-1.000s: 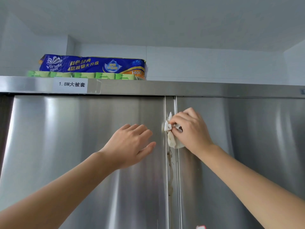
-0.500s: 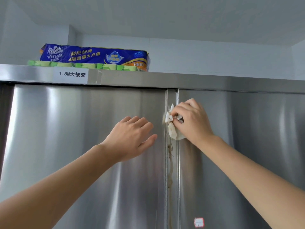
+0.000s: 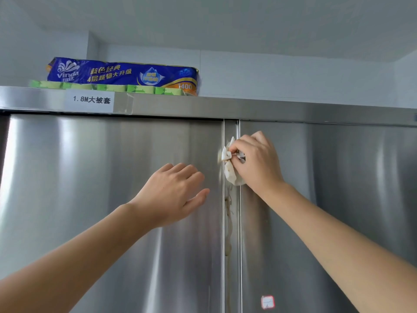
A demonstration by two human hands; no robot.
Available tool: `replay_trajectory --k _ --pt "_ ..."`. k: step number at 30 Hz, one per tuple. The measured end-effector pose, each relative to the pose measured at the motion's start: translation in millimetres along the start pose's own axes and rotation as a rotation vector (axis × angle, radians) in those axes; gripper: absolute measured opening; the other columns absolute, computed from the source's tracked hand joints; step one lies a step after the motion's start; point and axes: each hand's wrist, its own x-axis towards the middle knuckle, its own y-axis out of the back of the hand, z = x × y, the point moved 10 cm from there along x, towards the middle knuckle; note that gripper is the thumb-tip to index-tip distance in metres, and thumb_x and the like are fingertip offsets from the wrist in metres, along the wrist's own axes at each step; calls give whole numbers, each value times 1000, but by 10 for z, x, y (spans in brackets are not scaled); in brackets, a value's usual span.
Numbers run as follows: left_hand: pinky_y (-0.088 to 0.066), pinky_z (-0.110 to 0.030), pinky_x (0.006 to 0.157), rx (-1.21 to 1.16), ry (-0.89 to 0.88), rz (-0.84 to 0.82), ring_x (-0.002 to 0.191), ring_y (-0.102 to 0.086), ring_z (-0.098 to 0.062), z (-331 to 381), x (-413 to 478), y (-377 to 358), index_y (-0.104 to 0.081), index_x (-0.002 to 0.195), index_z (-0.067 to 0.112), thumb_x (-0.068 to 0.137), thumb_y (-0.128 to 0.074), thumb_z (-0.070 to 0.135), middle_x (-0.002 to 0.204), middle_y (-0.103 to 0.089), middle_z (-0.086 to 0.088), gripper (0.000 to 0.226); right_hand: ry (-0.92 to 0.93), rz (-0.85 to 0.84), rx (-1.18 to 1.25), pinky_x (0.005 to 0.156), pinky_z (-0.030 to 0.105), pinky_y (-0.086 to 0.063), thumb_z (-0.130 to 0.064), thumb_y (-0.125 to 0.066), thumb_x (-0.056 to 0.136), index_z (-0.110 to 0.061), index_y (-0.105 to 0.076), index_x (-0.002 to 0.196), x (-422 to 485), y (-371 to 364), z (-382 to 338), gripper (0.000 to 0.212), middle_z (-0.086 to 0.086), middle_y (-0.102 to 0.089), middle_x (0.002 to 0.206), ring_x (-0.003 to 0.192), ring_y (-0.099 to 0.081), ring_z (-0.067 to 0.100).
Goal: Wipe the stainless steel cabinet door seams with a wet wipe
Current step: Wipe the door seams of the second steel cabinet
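Two stainless steel cabinet doors meet at a narrow vertical seam strip (image 3: 231,233) in the middle of the view. Brownish streaks run down that strip below my hands. My right hand (image 3: 257,161) grips a crumpled white wet wipe (image 3: 230,168) and holds it against the strip near the top of the doors. The wipe shows brown smudges. My left hand (image 3: 173,195) lies flat, fingers straight, on the left door (image 3: 90,188) just left of the seam.
A blue pack of toilet paper (image 3: 121,74) lies on top of the cabinet above green packets (image 3: 108,88). A white label (image 3: 91,100) is taped to the top rail. A small red-edged sticker (image 3: 267,302) sits low on the right door (image 3: 338,188).
My right hand with the wipe has moved a little up the seam. The camera has tilted down slightly, showing more of the doors. My left hand stays on the left door.
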Motion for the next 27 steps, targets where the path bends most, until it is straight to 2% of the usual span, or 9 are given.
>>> replay_trajectory --k 5,9,12,14,16,19,22,27 --pt "-44 -34 66 -22 -16 33 73 -51 -21 101 -61 37 -59 91 18 101 -34 49 89 -59 5 41 -60 -2 30 68 35 -44 -5 -75 72 -18 -65 73 -148 -22 -30 15 -8 -62 74 77 -50 24" --pt "-43 -34 64 -25 -30 31 72 -51 -21 164 -140 16 -59 91 17 101 -35 48 90 -60 4 41 45 -65 45 67 35 -43 -5 -73 73 -18 -60 69 -592 -54 -161 19 -7 -57 72 75 -48 22" --pt "-44 -34 66 -32 -39 22 73 -52 -22 211 -168 -12 -60 92 18 101 -34 49 92 -60 4 42 158 -139 22 70 29 -37 -13 -68 79 -19 -59 69 -829 -83 -274 15 -9 -55 72 76 -47 20" --pt "-44 -35 67 -44 -41 18 73 -52 -22 245 -169 -32 -60 92 18 102 -33 49 92 -60 4 43 204 -162 -1 69 32 -39 -19 -62 81 -21 -60 70 -831 -91 -297 11 -10 -56 73 76 -50 21" --pt "-44 -35 68 -57 -39 7 74 -52 -22 268 -156 -59 -61 93 18 102 -31 50 92 -60 4 44 186 -143 -22 68 35 -40 -19 -63 80 -21 -61 70 -729 -80 -262 10 -10 -58 73 77 -51 21" --pt "-44 -35 69 -73 -26 -7 75 -52 -21 283 -149 -88 -62 94 19 103 -27 51 92 -60 5 48 67 -75 -17 68 35 -41 -14 -72 78 -21 -62 70 -570 -35 -147 14 -11 -61 73 77 -50 21" --pt "-43 -34 70 -86 -15 -19 76 -52 -21 300 -189 -123 -61 94 20 103 -23 53 93 -60 6 51 -3 -48 29 67 36 -41 -10 -72 77 -19 -61 71 -728 -33 -177 16 -8 -58 73 75 -49 22" --pt "-42 -33 70 -83 -30 -15 76 -52 -21 353 -290 -148 -61 94 20 103 -29 50 92 -59 6 45 118 -86 -5 65 37 -39 -13 -71 83 -18 -59 68 -1211 -64 -318 19 -6 -55 71 73 -50 23"
